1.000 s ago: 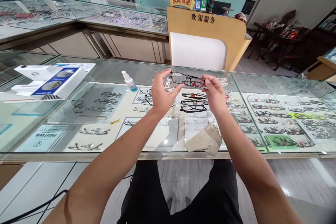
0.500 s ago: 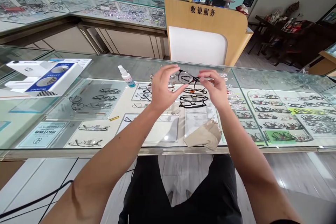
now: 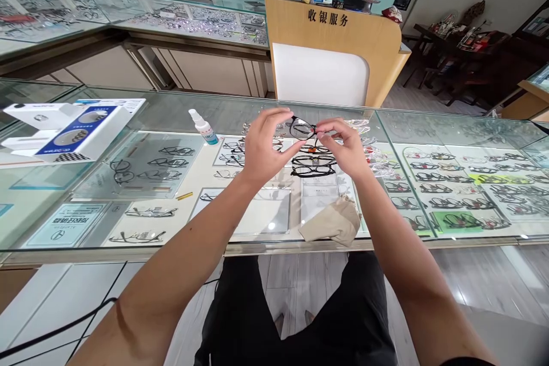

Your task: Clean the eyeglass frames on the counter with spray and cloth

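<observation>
A pair of dark-framed eyeglasses (image 3: 302,128) is held above the glass counter between my two hands. My left hand (image 3: 265,146) grips its left end, fingers at the upper edge and thumb near the lower rim. My right hand (image 3: 345,146) pinches the frame near the bridge and hides its right part. Below the hands, several black-framed eyeglasses (image 3: 313,171) lie in a column inside the counter. A beige cloth pouch (image 3: 332,222) rests on the glass toward me, below my right hand.
On the counter's left stand a white spray bottle (image 3: 203,127) and an open blue-and-white box (image 3: 79,134). Rows of eyeglasses (image 3: 437,189) fill the case at right. Beyond the counter is a wooden cashier desk (image 3: 334,34). The counter's front edge (image 3: 266,247) runs before my legs.
My right hand has shifted left along the eyeglasses, closer to my left hand, and its fingers are now near the bridge. My left hand keeps nearly the same grip.
</observation>
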`<move>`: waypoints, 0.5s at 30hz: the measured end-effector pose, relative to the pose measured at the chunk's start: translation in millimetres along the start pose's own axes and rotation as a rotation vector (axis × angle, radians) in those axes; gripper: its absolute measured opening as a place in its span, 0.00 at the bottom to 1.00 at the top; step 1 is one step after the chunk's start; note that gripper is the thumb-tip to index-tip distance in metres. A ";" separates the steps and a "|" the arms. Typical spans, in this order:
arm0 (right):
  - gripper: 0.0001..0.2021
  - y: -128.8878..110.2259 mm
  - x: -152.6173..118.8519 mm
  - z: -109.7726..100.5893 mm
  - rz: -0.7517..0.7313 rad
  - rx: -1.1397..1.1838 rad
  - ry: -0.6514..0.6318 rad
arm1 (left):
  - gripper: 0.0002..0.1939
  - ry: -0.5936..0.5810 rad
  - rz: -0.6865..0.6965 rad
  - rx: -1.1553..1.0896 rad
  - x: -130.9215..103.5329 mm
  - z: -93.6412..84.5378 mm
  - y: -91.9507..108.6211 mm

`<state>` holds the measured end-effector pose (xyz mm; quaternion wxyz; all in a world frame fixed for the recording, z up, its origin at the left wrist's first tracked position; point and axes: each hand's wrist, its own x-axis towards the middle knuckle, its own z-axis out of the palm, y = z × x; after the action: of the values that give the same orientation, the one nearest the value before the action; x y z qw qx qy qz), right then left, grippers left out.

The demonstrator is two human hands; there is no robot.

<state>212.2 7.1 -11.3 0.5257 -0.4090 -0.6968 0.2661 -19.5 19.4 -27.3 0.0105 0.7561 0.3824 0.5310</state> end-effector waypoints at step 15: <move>0.13 4.8 0.6 0.8 0.048 0.076 -0.043 | 0.30 -0.030 -0.055 -0.129 -0.8 0.5 8.2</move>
<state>212.8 10.2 -15.1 0.5190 -0.3996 -0.6875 0.3135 -14.6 13.3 -24.7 0.0795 0.7508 0.3679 0.5428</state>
